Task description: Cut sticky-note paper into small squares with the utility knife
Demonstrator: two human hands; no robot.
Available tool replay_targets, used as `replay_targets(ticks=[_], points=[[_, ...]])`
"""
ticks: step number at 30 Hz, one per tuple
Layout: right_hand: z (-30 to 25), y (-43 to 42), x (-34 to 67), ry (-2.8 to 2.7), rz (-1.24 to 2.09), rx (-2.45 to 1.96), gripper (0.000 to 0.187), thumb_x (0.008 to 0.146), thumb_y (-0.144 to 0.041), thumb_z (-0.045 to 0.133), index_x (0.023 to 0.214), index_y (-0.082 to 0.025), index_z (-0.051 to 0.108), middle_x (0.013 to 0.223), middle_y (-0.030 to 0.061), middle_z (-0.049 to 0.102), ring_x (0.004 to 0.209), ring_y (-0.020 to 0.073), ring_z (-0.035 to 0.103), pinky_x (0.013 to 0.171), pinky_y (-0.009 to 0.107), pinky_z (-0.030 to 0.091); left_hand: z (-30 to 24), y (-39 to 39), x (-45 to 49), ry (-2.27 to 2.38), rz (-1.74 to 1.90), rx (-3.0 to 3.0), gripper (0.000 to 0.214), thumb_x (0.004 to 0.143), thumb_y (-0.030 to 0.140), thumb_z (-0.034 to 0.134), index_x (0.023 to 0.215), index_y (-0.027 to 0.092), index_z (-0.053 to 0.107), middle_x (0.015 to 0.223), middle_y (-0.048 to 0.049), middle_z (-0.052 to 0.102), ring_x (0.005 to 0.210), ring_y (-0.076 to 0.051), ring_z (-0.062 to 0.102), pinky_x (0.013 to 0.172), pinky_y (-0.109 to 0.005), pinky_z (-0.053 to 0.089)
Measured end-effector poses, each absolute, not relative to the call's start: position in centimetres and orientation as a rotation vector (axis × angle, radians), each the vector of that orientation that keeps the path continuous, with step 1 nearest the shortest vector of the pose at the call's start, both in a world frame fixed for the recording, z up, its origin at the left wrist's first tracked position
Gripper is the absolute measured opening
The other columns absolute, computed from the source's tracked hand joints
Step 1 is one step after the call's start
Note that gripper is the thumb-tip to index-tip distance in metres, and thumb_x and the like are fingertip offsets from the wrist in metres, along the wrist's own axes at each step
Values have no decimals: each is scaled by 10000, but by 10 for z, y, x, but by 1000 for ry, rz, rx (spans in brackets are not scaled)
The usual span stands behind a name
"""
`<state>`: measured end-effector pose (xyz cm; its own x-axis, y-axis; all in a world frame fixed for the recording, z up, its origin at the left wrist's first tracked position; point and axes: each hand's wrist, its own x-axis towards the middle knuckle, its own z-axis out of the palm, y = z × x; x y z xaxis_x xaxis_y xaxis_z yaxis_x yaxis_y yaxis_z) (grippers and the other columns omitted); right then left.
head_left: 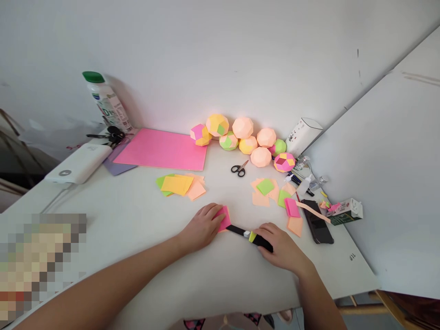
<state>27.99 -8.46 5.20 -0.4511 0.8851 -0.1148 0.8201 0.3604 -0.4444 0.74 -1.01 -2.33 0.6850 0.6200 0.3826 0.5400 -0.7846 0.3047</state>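
Observation:
Near the middle of the table, my left hand [204,225] is curved over a small pink square of paper [225,217] and holds it down. A peach edge shows under the pink square. My right hand [280,245] is wrapped round the black and lime-green handle of a utility knife [256,238]. Its dark blade points left, and the tip meets the lower right of the pink paper; whether it is cutting in cannot be seen. Black-handled scissors [238,169] lie beyond my hands.
Yellow paper pieces [177,184] lie at left, green and peach ones [266,186] at right. Folded paper balls [242,127] line the wall. A pink sheet [161,149], a white power bank [79,162], a bottle [108,103], a phone [318,224] and a carton [347,211] surround the work area.

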Motion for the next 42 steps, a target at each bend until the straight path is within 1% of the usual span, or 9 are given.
replay_targets(ticks=[14,27,34,42], points=[[54,-83,279,-2471,707,-1601,471,776,-117,532,1236,-213,571,1149,81,587,1068,219,541,900,351,486,-21,-11,7,952,684,2708,289,905,138,400,1134,146,576,1253,-144,524,1191,-287,448,974,-464,465],[54,-85,280,-2474,706,-1590,471,792,-139,531,1255,-219,561,1151,81,585,1075,218,540,904,354,488,-20,-11,7,955,691,2683,292,921,167,381,1137,178,577,1249,-128,532,1186,-276,454,972,-469,466],[55,-84,279,-2461,705,-1585,443,807,-153,535,1243,-229,563,1150,80,584,1067,221,541,891,357,492,-21,-11,7,940,711,2682,286,936,181,372,1139,173,575,1260,-127,528,1185,-275,449,967,-461,466],[54,-83,279,-2464,706,-1610,463,797,-157,537,1256,-217,563,1146,82,583,1070,222,541,900,360,486,-22,-11,7,941,714,2686,276,923,166,396,1135,173,574,1254,-125,525,1189,-276,445,974,-458,461]])
